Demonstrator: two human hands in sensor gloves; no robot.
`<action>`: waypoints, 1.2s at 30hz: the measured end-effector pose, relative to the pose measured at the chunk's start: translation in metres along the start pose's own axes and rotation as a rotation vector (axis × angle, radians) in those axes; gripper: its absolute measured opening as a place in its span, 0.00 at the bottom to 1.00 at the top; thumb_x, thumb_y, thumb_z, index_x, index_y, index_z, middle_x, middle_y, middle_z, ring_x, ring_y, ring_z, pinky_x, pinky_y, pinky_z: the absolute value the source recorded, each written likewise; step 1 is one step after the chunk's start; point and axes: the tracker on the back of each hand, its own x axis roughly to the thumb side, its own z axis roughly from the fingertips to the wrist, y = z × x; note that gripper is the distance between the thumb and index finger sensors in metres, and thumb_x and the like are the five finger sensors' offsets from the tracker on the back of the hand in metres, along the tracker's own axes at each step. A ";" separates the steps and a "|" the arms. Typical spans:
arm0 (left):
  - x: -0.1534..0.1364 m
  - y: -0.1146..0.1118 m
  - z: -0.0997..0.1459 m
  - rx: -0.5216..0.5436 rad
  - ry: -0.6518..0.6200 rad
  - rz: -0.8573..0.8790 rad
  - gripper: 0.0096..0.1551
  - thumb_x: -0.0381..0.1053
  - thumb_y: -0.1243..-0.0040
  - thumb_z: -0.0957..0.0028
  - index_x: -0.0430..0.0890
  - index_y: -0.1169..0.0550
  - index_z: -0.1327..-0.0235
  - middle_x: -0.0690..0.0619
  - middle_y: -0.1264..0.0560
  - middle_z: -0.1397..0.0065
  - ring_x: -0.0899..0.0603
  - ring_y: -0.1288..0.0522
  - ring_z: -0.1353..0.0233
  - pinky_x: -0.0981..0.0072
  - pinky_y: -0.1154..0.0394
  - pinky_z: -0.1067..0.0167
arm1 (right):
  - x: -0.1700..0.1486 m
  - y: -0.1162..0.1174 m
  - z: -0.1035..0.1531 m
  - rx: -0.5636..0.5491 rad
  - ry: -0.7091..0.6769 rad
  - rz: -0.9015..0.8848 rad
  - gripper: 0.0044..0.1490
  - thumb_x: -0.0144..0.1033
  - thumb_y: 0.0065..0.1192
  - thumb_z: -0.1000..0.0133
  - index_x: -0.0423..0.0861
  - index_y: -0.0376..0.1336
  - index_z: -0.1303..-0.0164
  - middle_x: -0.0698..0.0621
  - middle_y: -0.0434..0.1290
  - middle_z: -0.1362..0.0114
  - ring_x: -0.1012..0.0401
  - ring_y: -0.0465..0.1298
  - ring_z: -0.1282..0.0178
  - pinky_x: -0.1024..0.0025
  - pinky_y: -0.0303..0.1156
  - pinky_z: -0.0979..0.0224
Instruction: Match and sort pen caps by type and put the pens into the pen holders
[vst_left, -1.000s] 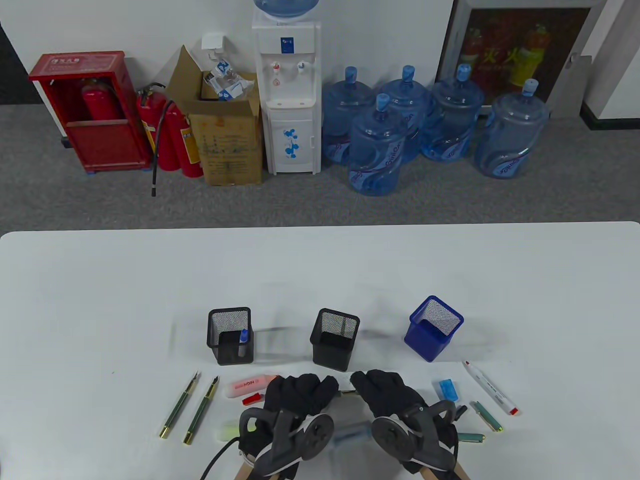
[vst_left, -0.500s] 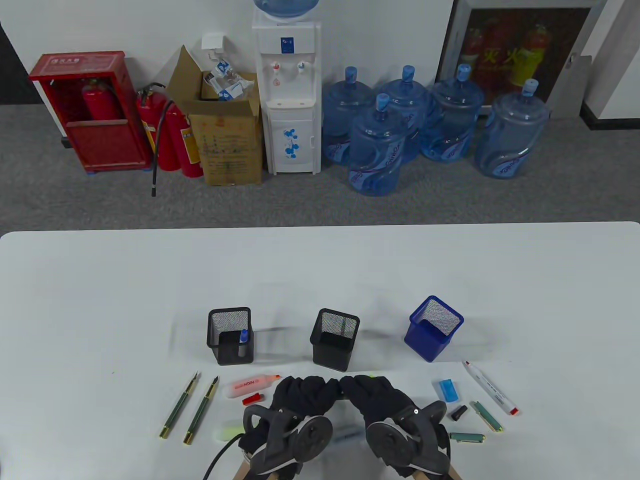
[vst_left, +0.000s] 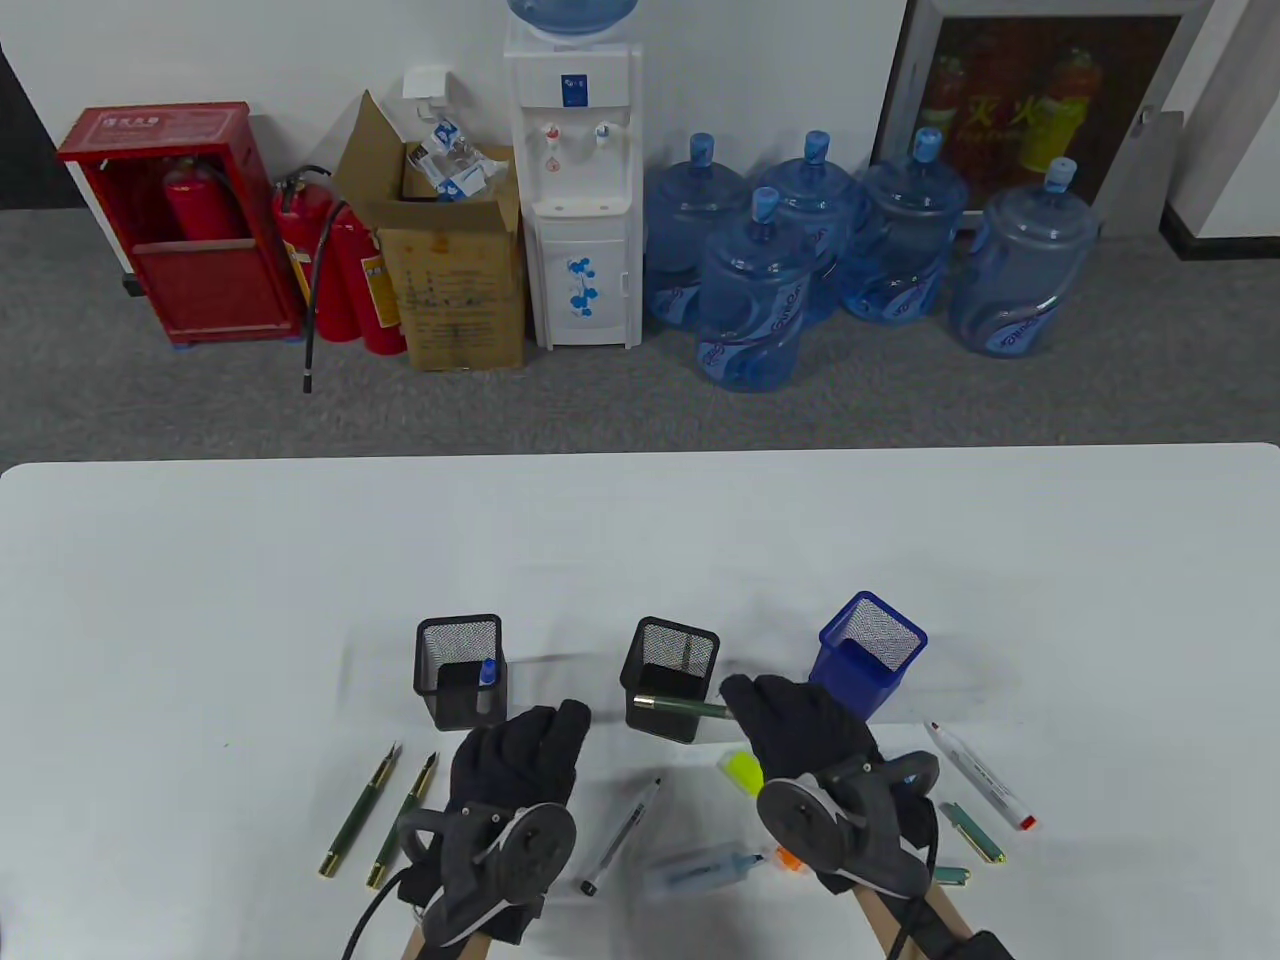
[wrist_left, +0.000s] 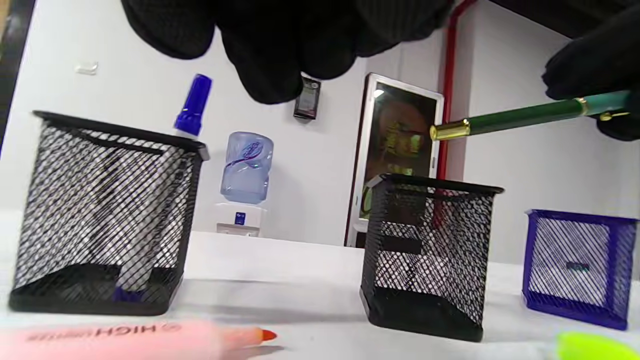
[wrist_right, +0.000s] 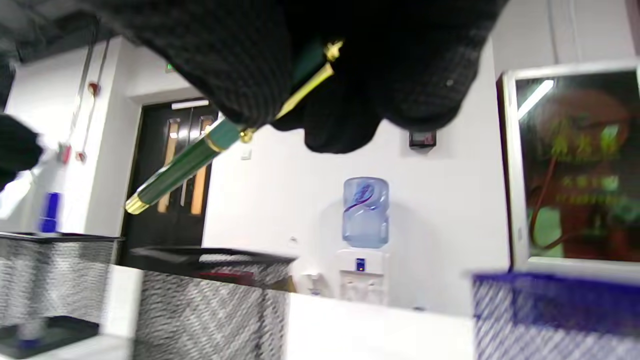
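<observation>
Here left black holder (vst_left: 459, 672) has blue-capped marker (vst_left: 486, 673); right hand (vst_left: 795, 722) pinches green pen (vst_left: 682, 707) over middle holder (vst_left: 668, 679); left hand (vst_left: 518, 752) relaxed.

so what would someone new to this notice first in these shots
Most likely the right hand, which holds a green pen with gold trim level above the middle black mesh holder. Next, the left black mesh holder with a blue-capped marker standing in it, and the blue mesh holder on the right. The left hand hangs over the table near loose pens.
</observation>
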 end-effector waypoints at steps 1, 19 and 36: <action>-0.002 -0.002 0.000 -0.014 0.005 -0.002 0.35 0.51 0.49 0.51 0.58 0.35 0.25 0.52 0.30 0.25 0.42 0.23 0.31 0.38 0.33 0.26 | 0.003 -0.001 -0.009 0.012 -0.015 0.063 0.33 0.38 0.68 0.54 0.56 0.68 0.34 0.54 0.78 0.35 0.58 0.84 0.43 0.65 0.85 0.41; -0.001 -0.018 0.000 -0.088 -0.048 -0.018 0.36 0.52 0.48 0.52 0.59 0.35 0.25 0.54 0.27 0.27 0.43 0.20 0.35 0.38 0.32 0.28 | 0.065 0.055 -0.047 0.169 -0.172 0.414 0.32 0.37 0.70 0.55 0.60 0.70 0.37 0.60 0.79 0.34 0.62 0.85 0.39 0.67 0.88 0.45; 0.002 -0.023 0.001 -0.106 -0.046 -0.118 0.36 0.55 0.45 0.54 0.61 0.34 0.26 0.56 0.25 0.28 0.42 0.21 0.34 0.37 0.32 0.28 | -0.045 0.028 0.027 0.068 0.027 0.168 0.33 0.53 0.61 0.53 0.58 0.68 0.36 0.57 0.79 0.32 0.62 0.84 0.40 0.63 0.85 0.39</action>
